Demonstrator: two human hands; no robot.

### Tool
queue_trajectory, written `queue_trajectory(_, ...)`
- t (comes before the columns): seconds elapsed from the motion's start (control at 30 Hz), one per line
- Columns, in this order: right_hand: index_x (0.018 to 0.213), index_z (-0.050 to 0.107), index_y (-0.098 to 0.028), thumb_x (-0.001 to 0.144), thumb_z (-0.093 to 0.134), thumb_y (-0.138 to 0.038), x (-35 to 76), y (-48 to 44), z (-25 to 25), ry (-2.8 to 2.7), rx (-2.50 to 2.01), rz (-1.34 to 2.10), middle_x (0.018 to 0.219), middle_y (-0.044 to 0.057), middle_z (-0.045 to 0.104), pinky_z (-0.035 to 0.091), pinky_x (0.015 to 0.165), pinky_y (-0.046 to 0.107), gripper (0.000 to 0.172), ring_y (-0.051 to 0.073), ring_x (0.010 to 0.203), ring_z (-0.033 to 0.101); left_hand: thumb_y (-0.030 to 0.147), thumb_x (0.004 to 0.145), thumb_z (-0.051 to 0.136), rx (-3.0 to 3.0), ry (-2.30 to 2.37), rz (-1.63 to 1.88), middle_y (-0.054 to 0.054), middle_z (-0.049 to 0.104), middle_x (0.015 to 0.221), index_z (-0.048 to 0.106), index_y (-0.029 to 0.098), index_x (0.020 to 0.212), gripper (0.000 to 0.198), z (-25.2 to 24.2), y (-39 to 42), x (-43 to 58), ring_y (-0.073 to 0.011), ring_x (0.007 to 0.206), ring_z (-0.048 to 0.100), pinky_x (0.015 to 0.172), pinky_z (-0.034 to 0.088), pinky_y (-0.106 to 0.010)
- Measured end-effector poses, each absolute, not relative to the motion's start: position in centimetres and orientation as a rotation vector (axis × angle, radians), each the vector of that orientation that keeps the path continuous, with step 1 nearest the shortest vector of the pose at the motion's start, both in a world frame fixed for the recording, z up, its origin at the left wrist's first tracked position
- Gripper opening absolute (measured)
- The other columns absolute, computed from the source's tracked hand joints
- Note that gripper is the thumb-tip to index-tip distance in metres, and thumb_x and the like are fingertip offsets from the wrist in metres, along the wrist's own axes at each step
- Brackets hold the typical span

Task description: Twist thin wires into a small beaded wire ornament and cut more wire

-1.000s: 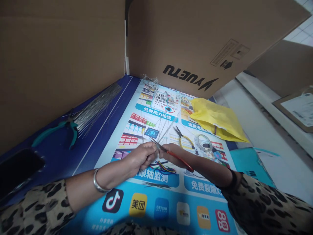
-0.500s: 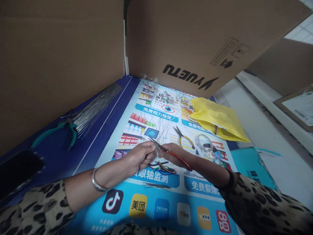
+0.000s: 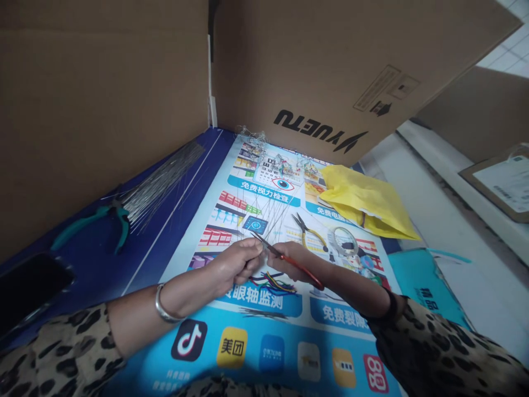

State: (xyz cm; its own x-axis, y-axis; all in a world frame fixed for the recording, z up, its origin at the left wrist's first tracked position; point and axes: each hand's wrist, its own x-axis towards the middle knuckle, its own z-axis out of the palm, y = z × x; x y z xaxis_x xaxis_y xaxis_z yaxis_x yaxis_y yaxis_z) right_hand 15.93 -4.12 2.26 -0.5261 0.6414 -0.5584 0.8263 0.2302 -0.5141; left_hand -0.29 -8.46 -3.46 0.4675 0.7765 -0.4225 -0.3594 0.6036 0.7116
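My left hand point(image 3: 240, 263) is closed, thumb against the fingers, at the lower ends of several thin wires point(image 3: 270, 218) that fan out away from me. My right hand point(image 3: 291, 260) is closed beside it, almost touching. In it lies a pair of scissors point(image 3: 295, 266) with red handles, the dark blades pointing toward the left fingertips. The fingers hide what is pinched between the two hands. Just below them is a small heap of coloured threads or cords point(image 3: 273, 284). A row of short dark wire pieces point(image 3: 264, 314) lies nearer to me.
Yellow-handled pliers point(image 3: 308, 234), a roll of clear tape point(image 3: 344, 241) and a yellow bag point(image 3: 367, 201) lie to the right. On the left are a wire bundle point(image 3: 161, 182), teal-handled pliers point(image 3: 119, 218) and a dark phone point(image 3: 35, 289). Cardboard point(image 3: 330, 66) stands behind.
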Motion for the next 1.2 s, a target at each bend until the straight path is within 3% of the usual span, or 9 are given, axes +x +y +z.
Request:
queue_trajectory(0.17, 0.071, 0.047, -0.016, 0.083, 0.046, -0.028, 15.4, -4.0, 3.1, 2.12, 1.347, -1.191, 0.054, -0.003, 0.046, 0.033, 0.045, 0.018, 0.018, 0.008, 0.045, 0.045, 0.033, 0.079, 0.055, 0.579, 0.804, 0.73, 0.009, 0.031, 0.046, 0.041, 0.021, 0.072, 0.019, -3.5, -8.8, -0.1, -0.0039, 0.034, 0.018, 0.031, 0.005, -0.017)
queue_trajectory(0.37, 0.065, 0.044, -0.016, 0.083, 0.043, -0.023, 15.8, -4.2, 1.8, 2.41, 1.219, -1.082, 0.061, -0.002, 0.044, 0.032, 0.053, 0.019, 0.02, 0.009, 0.057, 0.04, 0.037, 0.081, 0.053, 0.576, 0.816, 0.725, 0.009, 0.032, 0.046, 0.042, 0.02, 0.07, 0.023, -3.7, -9.0, -0.1, -0.0039, 0.033, 0.02, 0.031, 0.006, -0.016)
queue_trajectory(0.83, 0.07, 0.054, -0.015, 0.079, 0.046, -0.024, 16.5, -4.3, 0.0, 2.398, 1.331, -1.178, 0.064, 0.0, 0.052, 0.034, 0.056, 0.021, 0.015, 0.011, 0.059, 0.046, 0.036, 0.081, 0.053, 0.529, 0.823, 0.724, 0.009, 0.033, 0.046, 0.039, 0.02, 0.069, 0.024, -3.4, -8.8, -0.2, -0.003, 0.033, 0.017, 0.032, 0.005, -0.017)
queue_trajectory(1.07, 0.067, 0.051, -0.016, 0.082, 0.045, -0.039, 16.8, -3.7, 0.4, 2.385, 1.267, -1.247, 0.055, -0.004, 0.043, 0.031, 0.049, 0.019, 0.028, 0.009, 0.05, 0.04, 0.04, 0.083, 0.05, 0.591, 0.831, 0.707, 0.009, 0.029, 0.046, 0.046, 0.019, 0.076, 0.022, -3.4, -8.7, -0.1, -0.004, 0.034, 0.016, 0.033, 0.006, -0.018)
queue_trajectory(1.2, 0.078, 0.057, -0.016, 0.081, 0.05, -0.036, 18.0, -3.7, 2.3, 2.433, 1.374, -1.081, 0.068, 0.001, 0.056, 0.038, 0.056, 0.021, 0.021, 0.012, 0.06, 0.052, 0.041, 0.085, 0.044, 0.801, 0.945, 0.76, 0.008, 0.032, 0.046, 0.042, 0.02, 0.07, 0.026, -3.1, -8.5, -0.3, -0.0058, 0.036, 0.02, 0.036, 0.012, -0.02)
